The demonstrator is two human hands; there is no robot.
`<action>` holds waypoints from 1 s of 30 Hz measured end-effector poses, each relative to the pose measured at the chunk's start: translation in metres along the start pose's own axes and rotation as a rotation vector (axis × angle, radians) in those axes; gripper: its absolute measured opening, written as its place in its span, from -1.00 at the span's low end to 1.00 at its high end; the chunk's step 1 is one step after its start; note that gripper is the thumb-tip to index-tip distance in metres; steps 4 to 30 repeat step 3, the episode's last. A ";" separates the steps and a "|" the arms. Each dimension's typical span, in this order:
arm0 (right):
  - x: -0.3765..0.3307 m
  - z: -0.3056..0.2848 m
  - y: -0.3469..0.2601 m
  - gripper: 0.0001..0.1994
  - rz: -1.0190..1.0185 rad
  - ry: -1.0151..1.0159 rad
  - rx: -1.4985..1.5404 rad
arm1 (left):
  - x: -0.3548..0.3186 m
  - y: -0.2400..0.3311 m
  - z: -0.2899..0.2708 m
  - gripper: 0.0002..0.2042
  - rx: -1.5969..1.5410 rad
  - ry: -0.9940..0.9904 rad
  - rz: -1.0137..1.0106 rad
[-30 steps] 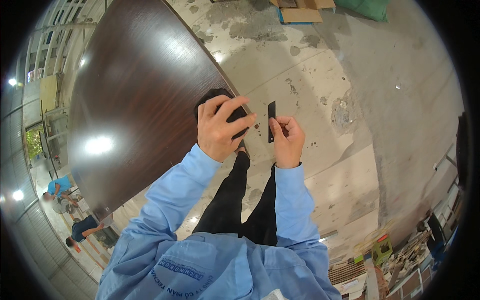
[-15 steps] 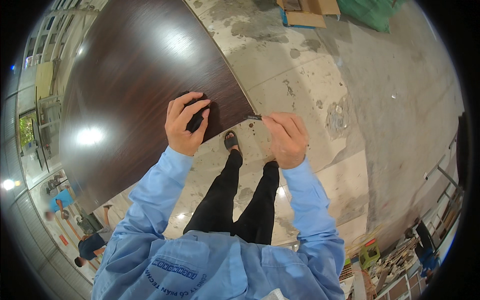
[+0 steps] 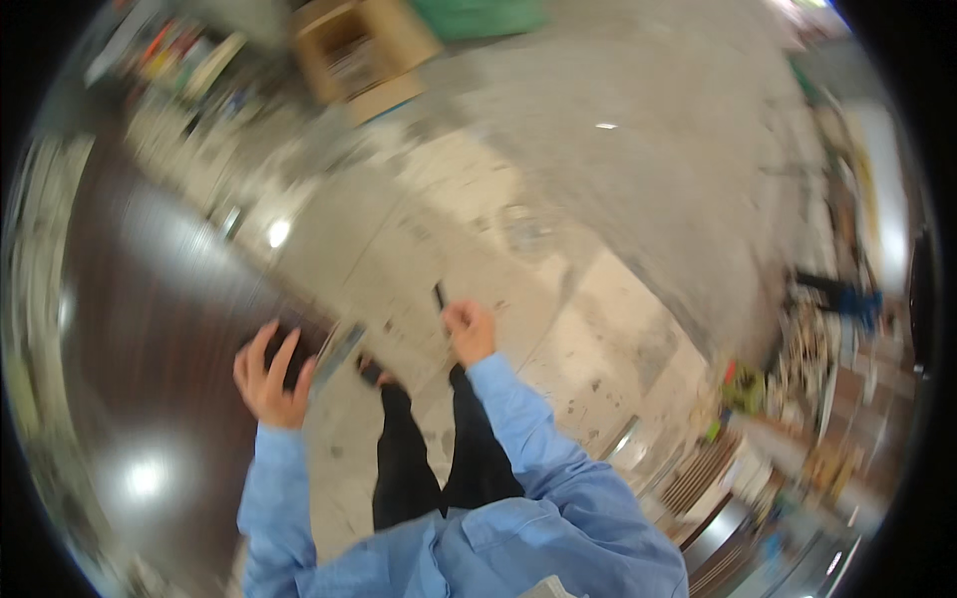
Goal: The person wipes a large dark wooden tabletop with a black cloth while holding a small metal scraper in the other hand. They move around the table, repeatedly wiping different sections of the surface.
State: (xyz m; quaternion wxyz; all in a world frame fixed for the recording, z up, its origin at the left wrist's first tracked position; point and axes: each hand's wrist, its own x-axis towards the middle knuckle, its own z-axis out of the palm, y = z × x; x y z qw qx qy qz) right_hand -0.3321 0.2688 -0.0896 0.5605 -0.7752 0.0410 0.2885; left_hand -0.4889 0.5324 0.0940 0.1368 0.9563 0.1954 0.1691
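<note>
My left hand point(image 3: 271, 382) rests at the near corner of a large dark-brown wood-grain panel point(image 3: 159, 289), fingers curled around a black rounded object point(image 3: 293, 371). The palm and fingers hide most of that object, and its kind cannot be made out. Off the panel, to the right and above the floor, my right hand point(image 3: 471, 329) pinches a short thin black stick-like piece point(image 3: 439, 295) that points up and away from me. Motion blur softens everything.
At the far side stands an open cardboard box point(image 3: 349, 60) beside a green sack point(image 3: 478, 15). Wood scraps and stacked boards point(image 3: 708, 468) lie at the right. My sandalled foot point(image 3: 374, 372) is close to the panel's corner. Tiled floor point(image 3: 399, 239) gives way to bare concrete.
The view has swung to the right, so the panel, box and both hands now appear further left. Each hand keeps its hold; the stick-like piece now points more upward.
</note>
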 end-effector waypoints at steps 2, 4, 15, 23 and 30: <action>-0.026 -0.042 0.040 -0.90 0.053 -0.026 -0.126 | 0.009 0.007 0.010 -0.50 -0.001 -0.040 0.095; -0.042 -0.063 0.058 -0.91 0.037 -0.024 -0.265 | 0.013 0.010 0.016 -0.53 0.032 -0.100 0.084; -0.042 -0.063 0.058 -0.91 0.037 -0.024 -0.265 | 0.013 0.010 0.016 -0.53 0.032 -0.100 0.084; -0.042 -0.063 0.058 -0.91 0.037 -0.024 -0.265 | 0.013 0.010 0.016 -0.53 0.032 -0.100 0.084; -0.042 -0.063 0.058 -0.91 0.037 -0.024 -0.265 | 0.013 0.010 0.016 -0.53 0.032 -0.100 0.084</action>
